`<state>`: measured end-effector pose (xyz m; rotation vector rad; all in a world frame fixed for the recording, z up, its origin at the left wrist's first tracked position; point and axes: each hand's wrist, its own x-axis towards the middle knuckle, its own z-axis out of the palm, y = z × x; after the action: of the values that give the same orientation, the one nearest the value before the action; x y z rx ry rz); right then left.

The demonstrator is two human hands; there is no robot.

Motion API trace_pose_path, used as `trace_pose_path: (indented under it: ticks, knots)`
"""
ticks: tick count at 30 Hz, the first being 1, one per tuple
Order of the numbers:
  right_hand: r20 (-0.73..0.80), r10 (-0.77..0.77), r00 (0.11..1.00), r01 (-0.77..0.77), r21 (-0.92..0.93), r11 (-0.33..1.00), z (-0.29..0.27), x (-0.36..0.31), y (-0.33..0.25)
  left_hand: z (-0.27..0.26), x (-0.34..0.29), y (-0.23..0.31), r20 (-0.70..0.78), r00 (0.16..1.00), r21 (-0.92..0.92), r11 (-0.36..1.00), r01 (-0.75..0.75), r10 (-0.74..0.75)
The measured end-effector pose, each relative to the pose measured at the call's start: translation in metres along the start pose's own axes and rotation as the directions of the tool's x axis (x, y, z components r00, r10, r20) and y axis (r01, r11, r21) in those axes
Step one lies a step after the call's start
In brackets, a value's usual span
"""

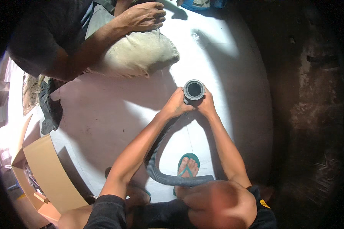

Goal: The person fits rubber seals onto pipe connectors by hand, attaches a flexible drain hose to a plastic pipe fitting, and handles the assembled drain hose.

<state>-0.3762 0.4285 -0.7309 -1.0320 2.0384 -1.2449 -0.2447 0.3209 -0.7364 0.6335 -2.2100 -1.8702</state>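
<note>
1. Open cardboard box (55,171) stands at far left
2. Co-worker's hand (145,16) has curled fingers; cannot tell whether it holds anything
3. Grey corrugated hose (156,175) bends below the hands
4. Left hand (176,103) grasps left side of grey cylindrical fitting (194,98), mid-view, opening upward
5. Right hand (205,104) grasps its right side

Round grey fitting (194,90): thick ringed rim, dark hollow bore, open mouth facing up toward camera. Small stub low on left side. Held between left hand (176,103) and right hand (206,104). Corrugated grey hose (168,178): slim, flexible, ribbed; upper end hidden near left hand, length dropping toward body, curving, then running rightward. Join to fitting not visible.
</note>
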Motion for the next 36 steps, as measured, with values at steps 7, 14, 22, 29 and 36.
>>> trace_pose_path:
  ticks: [7,14,22,29,36]
  knots:
    - [-0.128,-0.248,0.96,0.211,-0.249,0.945,-0.056,0.015,-0.034,-0.021,-0.002,0.05,0.125,0.992,0.276,0.961,-0.004,-0.032]
    - [-0.177,-0.391,0.903,0.261,-0.496,0.828,-0.12,0.067,-0.111,-0.144,-0.127,0.137,0.248,0.88,0.523,0.82,0.231,-0.406]
    - [-0.144,-0.58,0.802,0.42,-0.554,0.718,-0.151,0.102,-0.148,-0.201,-0.302,0.089,0.351,0.434,0.721,0.536,0.439,-0.829]
    - [-0.185,-0.529,0.828,0.4,-0.467,0.789,-0.16,0.113,-0.122,-0.133,-0.367,0.016,0.759,0.023,0.5,0.605,0.62,-0.651]
    - [-0.171,-0.581,0.796,0.438,-0.5,0.747,-0.161,0.109,-0.125,-0.183,-0.334,0.077,0.782,0.131,0.363,0.616,0.699,-0.609]
